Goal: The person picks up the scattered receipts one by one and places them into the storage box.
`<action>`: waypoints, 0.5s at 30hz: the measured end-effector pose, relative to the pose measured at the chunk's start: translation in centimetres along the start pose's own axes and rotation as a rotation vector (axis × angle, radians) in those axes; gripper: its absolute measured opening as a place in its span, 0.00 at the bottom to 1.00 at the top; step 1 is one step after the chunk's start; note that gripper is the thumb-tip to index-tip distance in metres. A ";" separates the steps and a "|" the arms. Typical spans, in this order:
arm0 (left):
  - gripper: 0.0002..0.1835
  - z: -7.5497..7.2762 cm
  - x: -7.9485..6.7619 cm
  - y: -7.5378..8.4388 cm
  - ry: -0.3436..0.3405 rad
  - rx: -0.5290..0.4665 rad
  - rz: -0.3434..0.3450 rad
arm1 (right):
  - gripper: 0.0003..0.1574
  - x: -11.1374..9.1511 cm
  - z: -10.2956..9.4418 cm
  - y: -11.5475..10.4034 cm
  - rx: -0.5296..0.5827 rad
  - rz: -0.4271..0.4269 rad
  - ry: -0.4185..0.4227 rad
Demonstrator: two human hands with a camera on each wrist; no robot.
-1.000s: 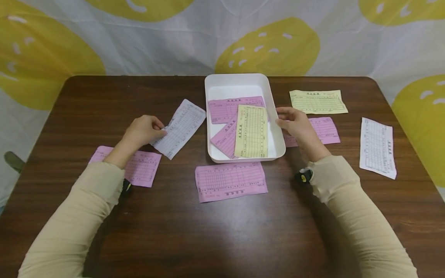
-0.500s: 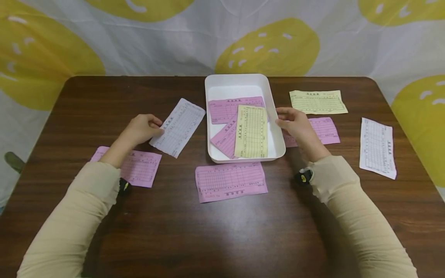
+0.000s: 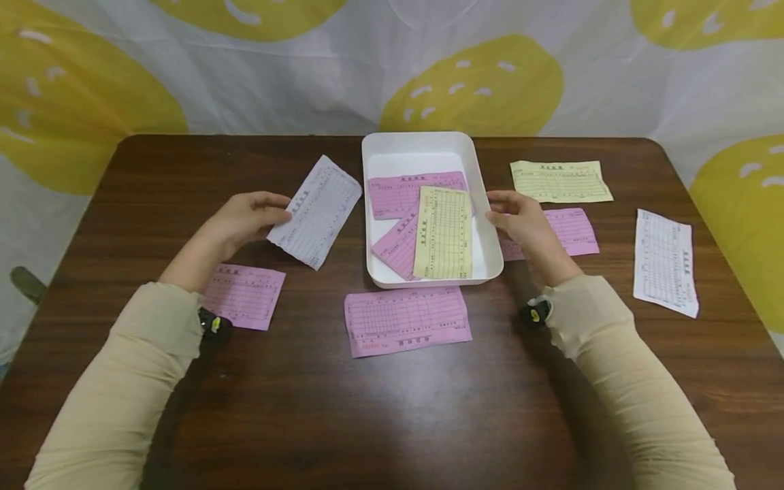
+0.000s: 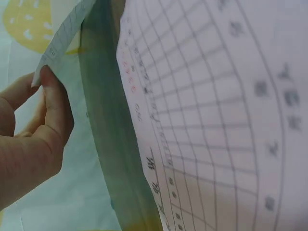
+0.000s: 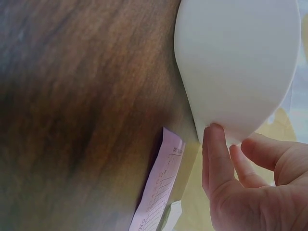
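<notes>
The white slip [image 3: 318, 212], pinched by the left hand [image 3: 245, 218], is best held lightly; the tray [image 3: 407, 163], touched at three o'clock by the right hand [image 3: 525, 228], fingers extended, is best steadied.

I saw open room above the white tray [image 3: 419, 160]; just left of it the held white slip [image 3: 318, 212] took up the space, and the right hand [image 3: 522, 223] blocked the way along its right side.
</notes>
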State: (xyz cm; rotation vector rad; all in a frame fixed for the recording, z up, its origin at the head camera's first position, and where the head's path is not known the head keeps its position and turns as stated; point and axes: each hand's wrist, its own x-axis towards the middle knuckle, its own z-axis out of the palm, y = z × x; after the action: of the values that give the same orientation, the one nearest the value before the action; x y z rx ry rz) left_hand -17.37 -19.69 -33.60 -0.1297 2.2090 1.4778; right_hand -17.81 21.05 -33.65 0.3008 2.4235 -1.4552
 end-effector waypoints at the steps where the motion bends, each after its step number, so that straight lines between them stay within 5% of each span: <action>1: 0.27 0.0 0.0 0.0 0.006 -0.031 0.005 | 0.29 0.0 0.0 0.0 0.002 -0.003 0.002; 15: 0.17 1.8 -0.5 1.6 0.143 -0.385 0.085 | 0.29 -0.2 0.0 0.2 0.026 -0.035 -0.006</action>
State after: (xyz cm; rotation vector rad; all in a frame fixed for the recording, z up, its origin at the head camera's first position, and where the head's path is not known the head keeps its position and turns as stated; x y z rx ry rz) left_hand -16.84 -17.55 -32.58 -0.2775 2.0305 1.9847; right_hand -17.58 21.13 -33.73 0.2602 2.4188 -1.5008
